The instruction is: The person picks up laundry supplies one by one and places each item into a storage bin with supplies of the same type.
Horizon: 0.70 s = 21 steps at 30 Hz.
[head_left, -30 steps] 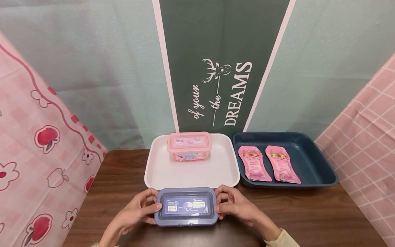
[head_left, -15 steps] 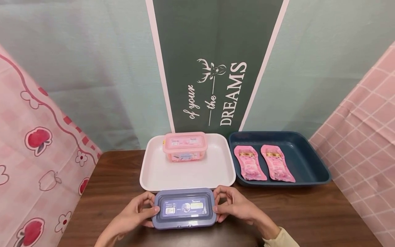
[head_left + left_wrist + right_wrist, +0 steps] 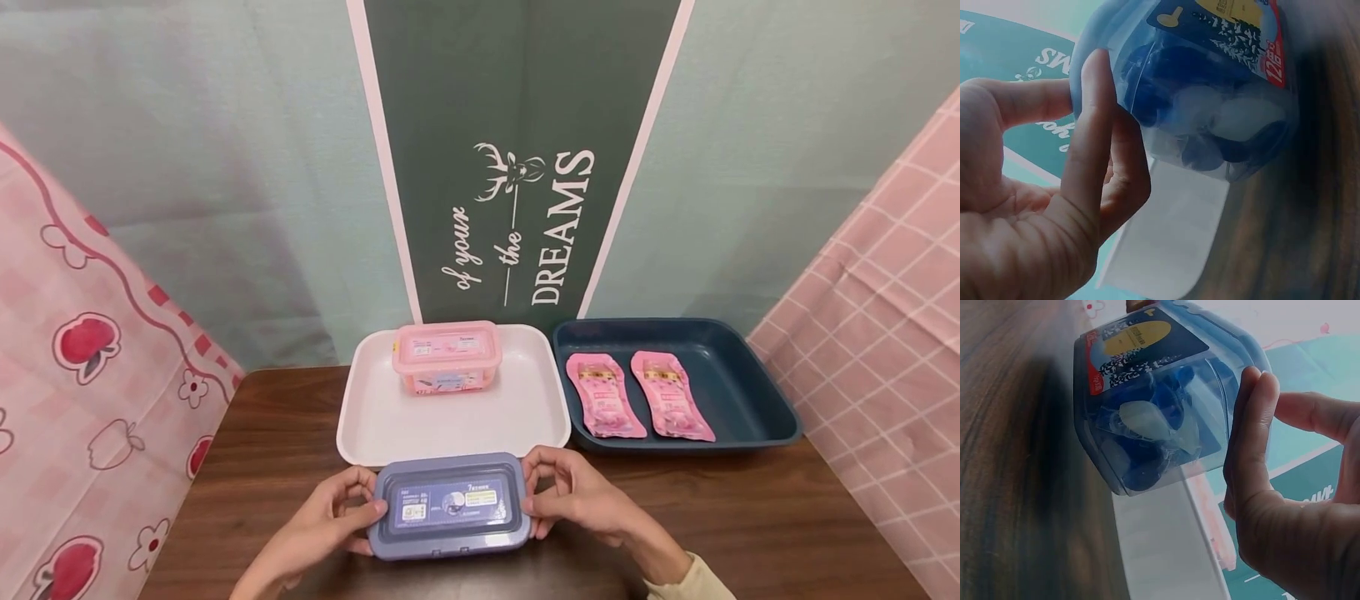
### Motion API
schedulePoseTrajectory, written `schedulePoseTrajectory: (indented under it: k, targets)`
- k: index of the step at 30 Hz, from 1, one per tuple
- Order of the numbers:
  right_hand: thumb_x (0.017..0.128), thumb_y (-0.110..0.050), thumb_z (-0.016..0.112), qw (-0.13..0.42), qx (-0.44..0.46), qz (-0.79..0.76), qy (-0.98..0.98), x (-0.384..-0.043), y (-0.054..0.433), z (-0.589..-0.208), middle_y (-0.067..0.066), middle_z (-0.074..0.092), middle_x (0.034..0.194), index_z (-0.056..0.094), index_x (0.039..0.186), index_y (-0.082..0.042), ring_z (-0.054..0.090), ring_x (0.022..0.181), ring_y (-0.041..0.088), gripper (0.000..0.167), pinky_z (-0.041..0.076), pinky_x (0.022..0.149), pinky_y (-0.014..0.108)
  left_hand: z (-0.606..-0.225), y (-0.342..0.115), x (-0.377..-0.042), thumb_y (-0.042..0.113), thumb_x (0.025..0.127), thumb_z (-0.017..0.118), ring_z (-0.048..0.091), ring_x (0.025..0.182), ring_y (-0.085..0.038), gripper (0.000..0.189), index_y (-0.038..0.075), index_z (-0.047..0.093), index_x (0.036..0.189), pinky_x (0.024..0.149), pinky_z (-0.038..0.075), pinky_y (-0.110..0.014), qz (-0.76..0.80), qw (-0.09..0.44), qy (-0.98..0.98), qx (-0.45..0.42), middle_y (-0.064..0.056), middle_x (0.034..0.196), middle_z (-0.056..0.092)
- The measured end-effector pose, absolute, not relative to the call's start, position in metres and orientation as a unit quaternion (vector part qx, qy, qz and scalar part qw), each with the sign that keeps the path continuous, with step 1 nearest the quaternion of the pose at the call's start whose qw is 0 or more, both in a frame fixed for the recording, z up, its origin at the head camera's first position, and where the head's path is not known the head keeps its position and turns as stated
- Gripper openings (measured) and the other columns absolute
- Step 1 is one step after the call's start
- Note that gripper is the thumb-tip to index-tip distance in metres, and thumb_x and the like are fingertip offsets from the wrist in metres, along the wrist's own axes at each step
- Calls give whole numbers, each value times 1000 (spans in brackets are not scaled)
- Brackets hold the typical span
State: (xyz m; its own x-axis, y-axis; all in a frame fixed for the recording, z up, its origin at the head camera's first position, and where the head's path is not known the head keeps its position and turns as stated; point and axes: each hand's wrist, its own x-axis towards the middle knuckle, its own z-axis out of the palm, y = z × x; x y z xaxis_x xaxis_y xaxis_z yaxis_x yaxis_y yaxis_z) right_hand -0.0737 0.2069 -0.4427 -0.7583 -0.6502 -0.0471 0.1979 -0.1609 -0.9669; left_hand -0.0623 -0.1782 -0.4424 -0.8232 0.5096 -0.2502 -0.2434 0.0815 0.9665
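Observation:
A clear plastic tub of laundry pods [image 3: 1210,112] with a blue-violet lid [image 3: 453,504] is in front of the white tray, close over the wooden table. Blue and white pods show through its wall in both wrist views, beside a dark label with red and yellow parts. My left hand [image 3: 330,517] grips the left end of the lid rim, thumb on top and fingers bent beneath. At the opposite end my right hand [image 3: 573,504] pinches the rim in the same way. The tub's far side overlaps the front edge of the tray in the head view.
Behind the tub stands the white tray [image 3: 450,429], holding a pink lidded tub [image 3: 447,358]. To its right, a dark blue tray [image 3: 738,400] contains two pink pouches, a left pouch [image 3: 606,396] and a right pouch [image 3: 672,396]. Printed curtains [image 3: 247,183] close off the back and sides.
The view has shifted slightly, so the trays appear further left. The blue-lidded tub has turned a little, its right end now higher in view. Both hands keep their hold.

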Motion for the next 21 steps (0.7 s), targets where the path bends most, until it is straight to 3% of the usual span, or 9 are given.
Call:
schedulePoseTrajectory:
  k: [8, 21]
  targets:
    - [98, 3, 68, 268, -188, -730, 601, -76, 208, -433, 5, 63, 97, 45, 119, 24, 73, 67, 11, 38, 64, 63, 28, -427, -174, -60, 11, 104, 67, 75, 82, -14, 32, -12, 51, 120, 68, 67, -42, 666, 231, 704, 88, -7, 102, 64]
    - [99, -2, 69, 211, -158, -737, 622, -86, 197, -411, 7, 68, 93, 48, 118, 25, 72, 63, 13, 38, 63, 61, 28, -406, -167, -66, 5, 103, 67, 73, 73, -12, 28, -14, 56, 120, 61, 64, -31, 695, 124, 708, 38, -3, 97, 70]
